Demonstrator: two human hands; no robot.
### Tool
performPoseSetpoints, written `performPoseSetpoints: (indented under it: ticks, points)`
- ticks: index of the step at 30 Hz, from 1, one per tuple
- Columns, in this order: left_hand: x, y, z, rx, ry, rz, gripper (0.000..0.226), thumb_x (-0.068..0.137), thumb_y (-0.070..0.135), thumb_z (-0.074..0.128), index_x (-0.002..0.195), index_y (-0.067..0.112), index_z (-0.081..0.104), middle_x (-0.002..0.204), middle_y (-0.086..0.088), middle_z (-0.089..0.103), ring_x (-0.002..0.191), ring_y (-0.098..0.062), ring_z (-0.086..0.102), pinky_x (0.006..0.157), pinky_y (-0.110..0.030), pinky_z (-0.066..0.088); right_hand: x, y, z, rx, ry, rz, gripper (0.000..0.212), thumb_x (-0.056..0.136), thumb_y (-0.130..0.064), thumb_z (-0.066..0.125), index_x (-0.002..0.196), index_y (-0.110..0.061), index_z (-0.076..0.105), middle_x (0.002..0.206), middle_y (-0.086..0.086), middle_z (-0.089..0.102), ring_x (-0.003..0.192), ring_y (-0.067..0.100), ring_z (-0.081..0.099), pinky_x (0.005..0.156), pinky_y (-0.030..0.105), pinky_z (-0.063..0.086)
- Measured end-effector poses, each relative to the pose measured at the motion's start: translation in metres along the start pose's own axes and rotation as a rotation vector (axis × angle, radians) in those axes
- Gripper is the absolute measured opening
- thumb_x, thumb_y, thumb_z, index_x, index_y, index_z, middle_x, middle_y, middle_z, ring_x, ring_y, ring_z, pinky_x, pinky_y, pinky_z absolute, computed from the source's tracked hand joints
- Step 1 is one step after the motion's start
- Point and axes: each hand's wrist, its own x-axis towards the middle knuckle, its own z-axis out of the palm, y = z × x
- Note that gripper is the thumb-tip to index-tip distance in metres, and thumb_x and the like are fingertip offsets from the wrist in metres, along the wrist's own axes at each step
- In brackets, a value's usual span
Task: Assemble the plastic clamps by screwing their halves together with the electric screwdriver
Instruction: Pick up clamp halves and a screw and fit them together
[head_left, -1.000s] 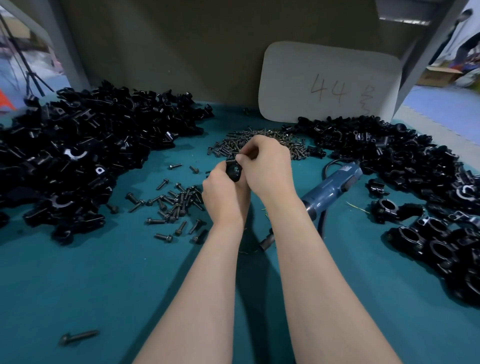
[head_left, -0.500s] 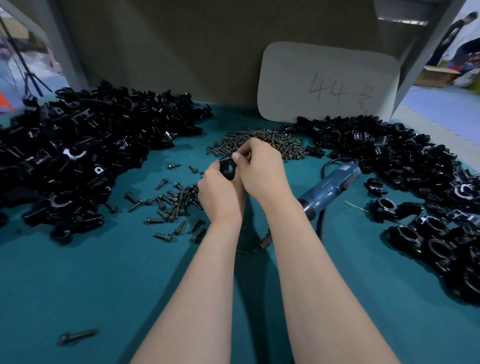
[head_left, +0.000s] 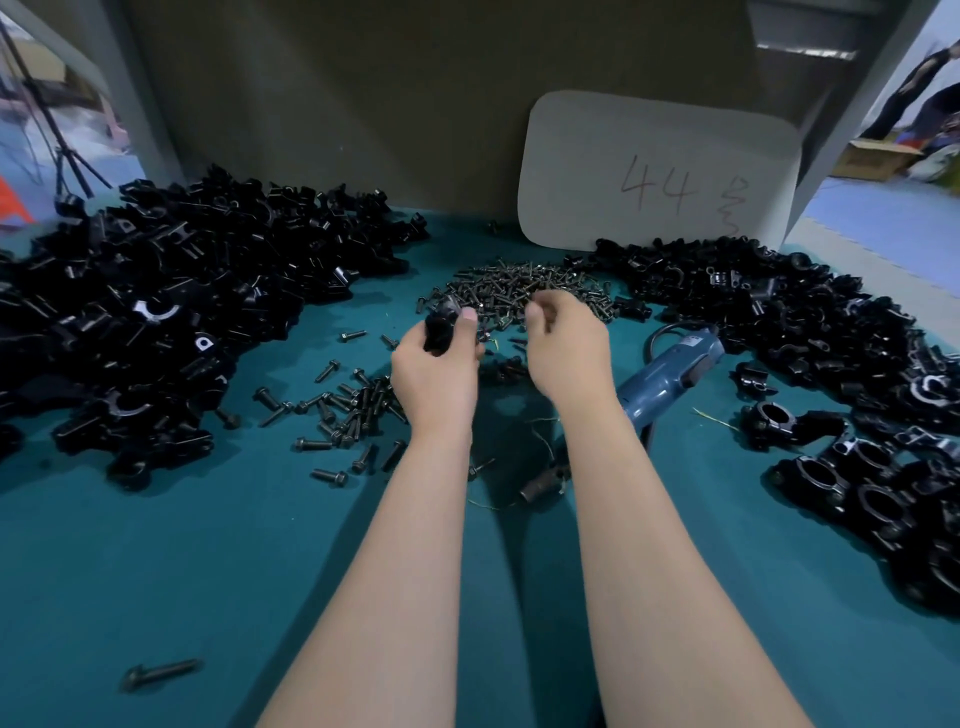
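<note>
l grip curled round clamp, thumb up | r grip fingers curled over screw pile, hold unclear

Teal table — clamp heaps, loose screws, screwdriver

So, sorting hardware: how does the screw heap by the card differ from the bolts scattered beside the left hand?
The screw heap is a dense mound of short screws; the scattered bolts are fewer, longer and loosely spread. The heap sits farther back, by the card; the bolts lie nearer, left of the left hand. Both are dark.
</note>
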Motion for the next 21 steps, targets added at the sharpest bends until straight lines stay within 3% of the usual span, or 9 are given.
performPoseSetpoints:
  ticks: [2, 5, 11, 16, 19, 21]
  points:
    - [0.004, 0.002, 0.0, -0.288, -0.056, -0.15, 0.012, 0.092, 0.022, 0.064, 0.086, 0.014, 0.059, 0.086, -0.005, 0.066, 0.071, -0.013, 0.068, 0.068, -0.02, 0.057, 0.001, 0.009, 0.003, -0.149, -0.128, 0.067, 0.036, 0.098, -0.019, 0.048, 0.134, -0.017, 0.051, 0.129, 0.007, 0.057, 0.117, 0.025, 0.051, 0.092, 0.029, 0.041]
    - [0.006, 0.004, 0.0, -0.517, -0.139, -0.27, 0.011, 0.093, 0.017, 0.064, 0.09, 0.009, 0.056, 0.087, -0.013, 0.066, 0.069, -0.015, 0.067, 0.069, -0.02, 0.058, 0.0, 0.009, 0.014, -0.36, -0.299, 0.069, 0.039, 0.093, -0.017, 0.054, 0.131, -0.024, 0.054, 0.133, 0.009, 0.05, 0.125, 0.032, 0.041, 0.1, 0.038, 0.039]
    - [0.011, 0.0, -0.004, -0.642, -0.179, -0.395, 0.018, 0.091, 0.018, 0.066, 0.105, 0.008, 0.059, 0.094, -0.014, 0.067, 0.073, -0.017, 0.069, 0.07, -0.023, 0.059, -0.003, 0.007, 0.026, -0.402, -0.249, 0.087, 0.033, 0.091, -0.025, 0.056, 0.124, -0.022, 0.057, 0.131, 0.01, 0.044, 0.123, 0.032, 0.037, 0.097, 0.043, 0.036]
    - [0.012, -0.002, -0.006, -0.651, -0.176, -0.424, 0.022, 0.09, 0.017, 0.067, 0.108, 0.008, 0.058, 0.097, -0.014, 0.067, 0.079, -0.018, 0.069, 0.077, -0.025, 0.059, -0.004, 0.006, 0.025, -0.256, -0.124, 0.095, 0.018, 0.093, -0.025, 0.057, 0.11, -0.021, 0.061, 0.121, 0.006, 0.054, 0.114, 0.027, 0.047, 0.096, 0.038, 0.04]
    - [0.013, -0.002, -0.005, -0.618, -0.175, -0.4, 0.019, 0.092, 0.018, 0.064, 0.108, 0.01, 0.057, 0.1, -0.011, 0.067, 0.082, -0.016, 0.068, 0.084, -0.026, 0.056, -0.002, 0.002, 0.014, 0.115, -0.063, 0.065, 0.004, 0.096, -0.018, 0.054, 0.094, -0.021, 0.053, 0.097, -0.001, 0.062, 0.094, 0.018, 0.058, 0.08, 0.027, 0.045]
    - [0.012, -0.001, -0.004, -0.612, -0.17, -0.389, 0.018, 0.093, 0.018, 0.063, 0.108, 0.012, 0.056, 0.101, -0.009, 0.066, 0.082, -0.014, 0.068, 0.085, -0.026, 0.054, -0.001, -0.002, 0.006, 0.284, -0.092, 0.061, 0.014, 0.096, -0.013, 0.05, 0.089, -0.025, 0.052, 0.093, 0.002, 0.065, 0.093, 0.022, 0.064, 0.084, 0.035, 0.052]
